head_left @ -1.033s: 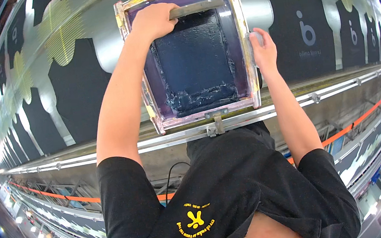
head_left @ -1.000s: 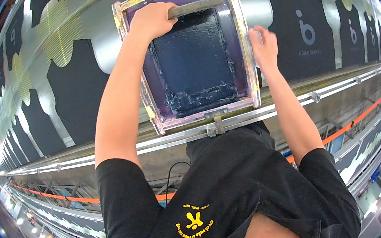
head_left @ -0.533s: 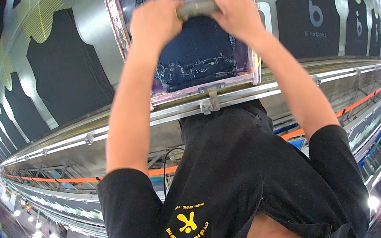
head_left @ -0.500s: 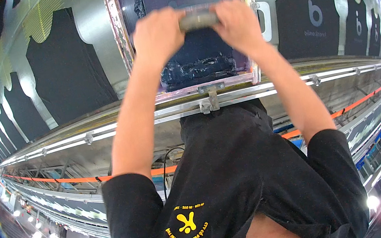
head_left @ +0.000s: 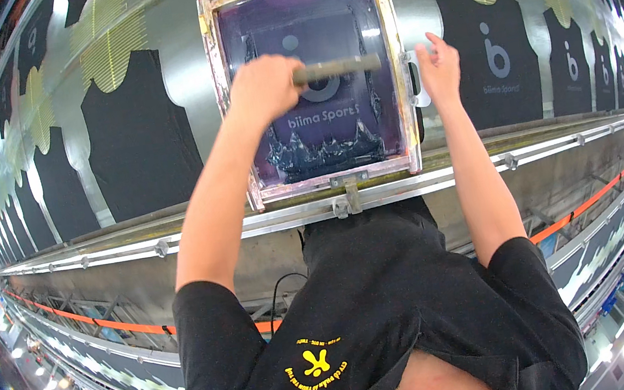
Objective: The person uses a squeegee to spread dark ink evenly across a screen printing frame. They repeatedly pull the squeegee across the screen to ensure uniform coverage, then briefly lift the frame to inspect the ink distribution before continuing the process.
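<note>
My left hand is wrapped round the end of a long squeegee, held across a printing screen with a pale wooden or metal frame. Through the purple mesh a light logo and lettering show beneath the squeegee. Dark ink lies in a rough band along the screen's near end and in streaks down its sides. My right hand is open, fingers apart and partly curled, just right of the frame beside a small metal handle; whether it touches that is unclear.
Black fabric shirt panels lie on a long metal print table to both sides; those on the right carry grey prints. A metal rail runs along the near edge. An orange strip and further rows of equipment lie below.
Half a second ago both hands gripped the squeegee; my right hand has let go and moved right. The dark ink that covered the middle has thinned, showing the design through the mesh.
</note>
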Demonstrator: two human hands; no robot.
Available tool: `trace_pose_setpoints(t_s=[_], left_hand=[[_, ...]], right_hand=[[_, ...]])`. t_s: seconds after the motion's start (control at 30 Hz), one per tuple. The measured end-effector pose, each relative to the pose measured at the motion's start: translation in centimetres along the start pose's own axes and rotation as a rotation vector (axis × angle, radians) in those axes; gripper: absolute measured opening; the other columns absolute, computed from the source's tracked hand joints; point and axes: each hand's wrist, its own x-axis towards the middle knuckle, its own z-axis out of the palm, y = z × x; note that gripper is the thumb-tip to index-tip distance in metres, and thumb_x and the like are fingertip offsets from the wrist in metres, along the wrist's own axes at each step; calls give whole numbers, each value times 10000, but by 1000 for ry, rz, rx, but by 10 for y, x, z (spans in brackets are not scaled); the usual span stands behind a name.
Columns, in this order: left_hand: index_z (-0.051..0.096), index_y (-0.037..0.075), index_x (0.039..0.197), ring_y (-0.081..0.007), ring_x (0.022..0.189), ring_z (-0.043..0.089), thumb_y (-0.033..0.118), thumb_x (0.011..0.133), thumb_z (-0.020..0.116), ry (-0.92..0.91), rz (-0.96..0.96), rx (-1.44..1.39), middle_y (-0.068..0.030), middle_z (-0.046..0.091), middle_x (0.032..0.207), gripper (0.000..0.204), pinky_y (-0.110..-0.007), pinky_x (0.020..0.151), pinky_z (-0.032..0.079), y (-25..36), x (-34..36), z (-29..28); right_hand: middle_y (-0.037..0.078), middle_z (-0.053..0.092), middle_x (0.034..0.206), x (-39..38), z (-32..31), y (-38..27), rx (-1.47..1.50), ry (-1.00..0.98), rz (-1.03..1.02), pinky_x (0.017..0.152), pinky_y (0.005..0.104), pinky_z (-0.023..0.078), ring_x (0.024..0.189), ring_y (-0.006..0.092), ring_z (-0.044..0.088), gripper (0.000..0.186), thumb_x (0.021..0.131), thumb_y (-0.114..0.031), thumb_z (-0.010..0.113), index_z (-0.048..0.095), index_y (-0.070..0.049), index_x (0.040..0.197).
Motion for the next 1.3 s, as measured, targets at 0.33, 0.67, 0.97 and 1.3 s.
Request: trace_pose_setpoints(t_s=[0.33,0.67,0.97,1.3], left_hand=[[774,195,1253,-352,1144,713,234,893,764,253,27,77,-86,772,1190,362,-490,950,579,-39,54,-1],[673,42,1407,-341,1263,650,1,755,698,429,154,131,-131,707,1375,654,-463,1111,509,43,-145,156],[591,86,1506,-326,1406,566,49,815,706,338,221,-47,-123,628,1513,701,-453,1207,431,4,-200,117],[689,164,1418,-315,1353,630,110,756,792,217,54,-48,-51,685,1460,671,-450,1145,494,-243,-318,43]], right_hand=[[148,799,1005,-6,14,-9,345,-43,164,846,354,562,883,196,736,337,1025,-296,717,788,2,1165],[107,773,972,-5,2,-13,340,-77,173,811,336,550,837,153,678,320,1009,-284,733,781,-26,1192],[5,731,900,-19,-17,-86,560,-47,189,700,263,500,761,66,601,348,1046,-295,746,769,25,1182],[63,770,1035,-160,212,-253,580,-19,71,853,305,554,933,117,687,265,1068,-248,694,757,-4,1150]])
